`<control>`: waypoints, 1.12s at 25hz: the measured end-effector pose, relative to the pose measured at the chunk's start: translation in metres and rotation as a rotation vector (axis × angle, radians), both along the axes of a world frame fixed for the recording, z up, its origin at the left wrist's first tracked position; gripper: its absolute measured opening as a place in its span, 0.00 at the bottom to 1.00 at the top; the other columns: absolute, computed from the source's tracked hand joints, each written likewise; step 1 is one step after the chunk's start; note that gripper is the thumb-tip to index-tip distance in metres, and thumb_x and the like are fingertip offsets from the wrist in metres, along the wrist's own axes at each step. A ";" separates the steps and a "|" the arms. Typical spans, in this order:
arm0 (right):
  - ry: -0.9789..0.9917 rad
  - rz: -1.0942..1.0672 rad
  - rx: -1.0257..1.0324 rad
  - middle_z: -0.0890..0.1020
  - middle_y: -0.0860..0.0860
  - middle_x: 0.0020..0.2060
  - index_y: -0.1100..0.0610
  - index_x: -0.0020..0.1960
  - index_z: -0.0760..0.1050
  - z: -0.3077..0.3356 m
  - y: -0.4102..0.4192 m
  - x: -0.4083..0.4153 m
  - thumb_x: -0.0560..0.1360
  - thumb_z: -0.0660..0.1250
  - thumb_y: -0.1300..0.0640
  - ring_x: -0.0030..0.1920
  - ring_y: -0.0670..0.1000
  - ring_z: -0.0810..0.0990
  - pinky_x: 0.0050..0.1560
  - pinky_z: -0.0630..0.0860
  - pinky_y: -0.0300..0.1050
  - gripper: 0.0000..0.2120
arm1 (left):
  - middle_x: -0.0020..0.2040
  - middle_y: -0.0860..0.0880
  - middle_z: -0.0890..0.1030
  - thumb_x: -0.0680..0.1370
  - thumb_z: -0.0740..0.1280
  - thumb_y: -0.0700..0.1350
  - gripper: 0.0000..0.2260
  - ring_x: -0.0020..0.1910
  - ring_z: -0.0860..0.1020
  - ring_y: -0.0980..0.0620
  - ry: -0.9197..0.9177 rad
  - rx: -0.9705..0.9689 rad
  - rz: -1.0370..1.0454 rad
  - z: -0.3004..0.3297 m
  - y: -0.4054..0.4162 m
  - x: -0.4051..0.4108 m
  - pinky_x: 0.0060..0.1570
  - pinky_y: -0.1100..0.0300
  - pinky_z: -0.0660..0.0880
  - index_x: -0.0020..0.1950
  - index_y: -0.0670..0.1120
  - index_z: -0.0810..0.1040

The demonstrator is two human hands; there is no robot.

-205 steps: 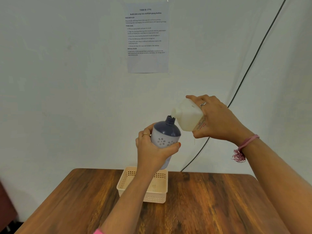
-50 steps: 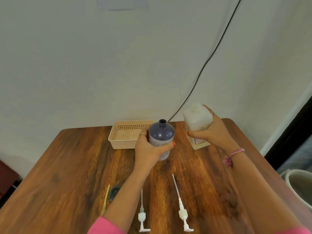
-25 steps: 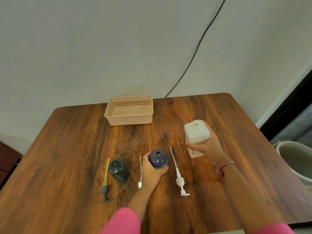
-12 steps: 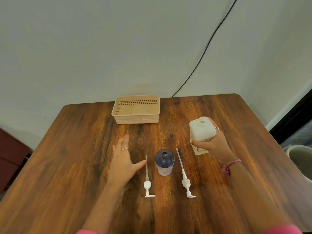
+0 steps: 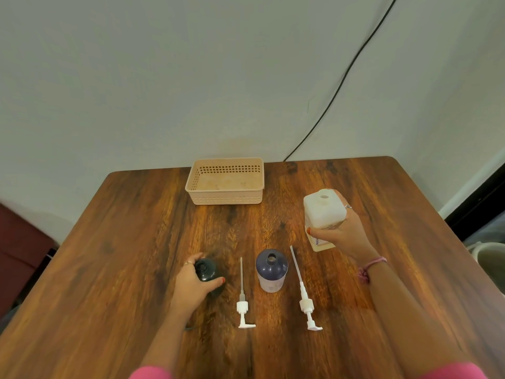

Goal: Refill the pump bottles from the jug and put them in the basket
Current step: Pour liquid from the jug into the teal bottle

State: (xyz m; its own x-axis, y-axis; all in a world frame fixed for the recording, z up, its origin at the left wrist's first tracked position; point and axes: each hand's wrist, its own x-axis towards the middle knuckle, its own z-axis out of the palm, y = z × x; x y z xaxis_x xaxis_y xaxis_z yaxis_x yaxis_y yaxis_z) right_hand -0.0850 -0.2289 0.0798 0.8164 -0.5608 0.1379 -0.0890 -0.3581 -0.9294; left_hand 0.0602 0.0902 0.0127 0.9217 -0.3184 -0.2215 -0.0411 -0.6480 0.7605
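My left hand (image 5: 194, 283) grips a small dark green bottle (image 5: 207, 270) that stands uncapped on the wooden table (image 5: 123, 242). A purple-topped bottle (image 5: 271, 272) stands open in the middle, free of both hands. Two white pump heads with long tubes lie beside it, one on its left (image 5: 243, 299) and one on its right (image 5: 302, 292). My right hand (image 5: 343, 233) holds the white jug (image 5: 323, 212) upright, open at the top, at the right. A beige basket (image 5: 225, 181) with nothing in it stands at the back.
A black cable (image 5: 341, 86) runs down the wall behind the table's far edge. A pale bin (image 5: 489, 258) stands on the floor at the right. A dark red object (image 5: 19, 242) sits by the table's left side.
My left hand let go of the purple-topped bottle after setting it on the table, moved left and took hold of the dark green bottle. My right hand keeps the jug upright.
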 end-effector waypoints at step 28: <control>-0.111 0.160 -0.914 0.69 0.45 0.57 0.43 0.72 0.59 0.273 -0.028 0.077 0.57 0.78 0.52 0.55 0.49 0.66 0.51 0.66 0.43 0.48 | 0.56 0.58 0.75 0.59 0.81 0.57 0.39 0.51 0.75 0.59 -0.498 -0.499 -0.180 0.294 -0.149 0.018 0.44 0.70 0.73 0.68 0.54 0.72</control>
State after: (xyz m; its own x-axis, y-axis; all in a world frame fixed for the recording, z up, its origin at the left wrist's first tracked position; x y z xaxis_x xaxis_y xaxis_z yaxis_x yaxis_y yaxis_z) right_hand -0.0083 -0.2566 0.3525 0.8300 -0.0787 0.5522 0.0968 -0.9547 -0.2815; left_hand 0.0781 -0.0588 0.3069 0.7994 -0.4281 0.4215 -0.5323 -0.1795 0.8273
